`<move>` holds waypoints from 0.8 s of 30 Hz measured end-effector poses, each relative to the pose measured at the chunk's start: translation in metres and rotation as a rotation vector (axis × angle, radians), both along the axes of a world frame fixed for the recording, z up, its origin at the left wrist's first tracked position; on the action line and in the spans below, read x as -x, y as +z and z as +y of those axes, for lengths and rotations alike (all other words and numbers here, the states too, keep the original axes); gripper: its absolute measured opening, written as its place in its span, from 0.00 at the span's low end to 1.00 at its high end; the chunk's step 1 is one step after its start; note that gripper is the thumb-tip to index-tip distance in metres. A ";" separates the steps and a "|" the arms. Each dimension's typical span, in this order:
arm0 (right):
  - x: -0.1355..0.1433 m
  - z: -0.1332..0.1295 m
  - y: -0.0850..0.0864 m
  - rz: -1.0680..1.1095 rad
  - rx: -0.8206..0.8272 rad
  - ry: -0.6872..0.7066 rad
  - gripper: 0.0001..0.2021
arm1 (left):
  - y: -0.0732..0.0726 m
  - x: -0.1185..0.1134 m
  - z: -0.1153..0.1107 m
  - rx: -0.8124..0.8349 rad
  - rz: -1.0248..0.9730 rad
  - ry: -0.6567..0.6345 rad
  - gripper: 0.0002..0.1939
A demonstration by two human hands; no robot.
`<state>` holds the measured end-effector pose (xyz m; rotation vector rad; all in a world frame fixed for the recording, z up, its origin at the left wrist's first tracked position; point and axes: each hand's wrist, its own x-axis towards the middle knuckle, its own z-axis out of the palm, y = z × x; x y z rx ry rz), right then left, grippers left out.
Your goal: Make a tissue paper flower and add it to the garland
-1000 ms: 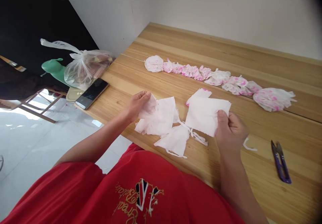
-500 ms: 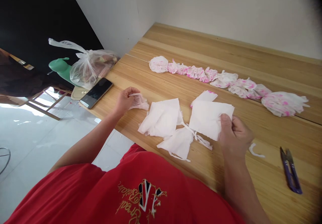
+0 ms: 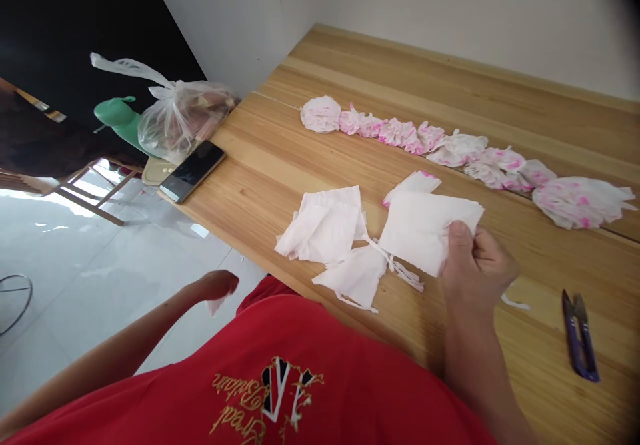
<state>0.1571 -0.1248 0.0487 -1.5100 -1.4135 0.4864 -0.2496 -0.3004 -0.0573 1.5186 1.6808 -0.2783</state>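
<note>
My right hand (image 3: pixel 477 258) pinches a flat stack of white tissue squares (image 3: pixel 425 228) between thumb and fingers, above the table. Off the table's left edge, my left hand (image 3: pixel 219 285) is closed on a thin pinkish tissue piece (image 3: pixel 215 306), low over the floor. White tissue pieces (image 3: pixel 325 225) lie loosely piled at the middle, with another piece (image 3: pixel 357 275) and thin white strips (image 3: pixel 406 275) near the front edge. Behind the held stack rests a pink-edged folded tissue (image 3: pixel 414 185). A row of gathered pink-and-white tissue (image 3: pixel 397 133) runs across the table.
Purple-handled snips (image 3: pixel 580 338) and a white strip (image 3: pixel 515 303) lie on the right of the wooden table (image 3: pixel 250 165). A phone (image 3: pixel 193 171) sits at the left edge, beside a tied plastic bag (image 3: pixel 185 118) and a green object (image 3: pixel 117 115).
My left hand has moved down and off the table's left edge with the thin tissue. My right hand, still holding the stack, has shifted slightly right. The view has shifted a little.
</note>
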 end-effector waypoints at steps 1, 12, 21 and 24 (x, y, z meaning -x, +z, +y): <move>0.000 0.000 0.000 0.005 0.003 0.008 0.19 | -0.006 0.005 0.000 -0.006 0.093 0.023 0.12; -0.001 0.001 -0.007 0.028 0.042 0.016 0.20 | 0.151 -0.084 0.076 -0.564 -0.227 -0.068 0.18; 0.000 0.000 -0.005 -0.002 0.053 -0.008 0.20 | 0.110 -0.078 0.152 -0.589 -0.001 -0.106 0.09; -0.002 0.001 -0.007 -0.014 0.052 -0.004 0.20 | 0.108 -0.079 0.158 -0.541 0.026 -0.075 0.08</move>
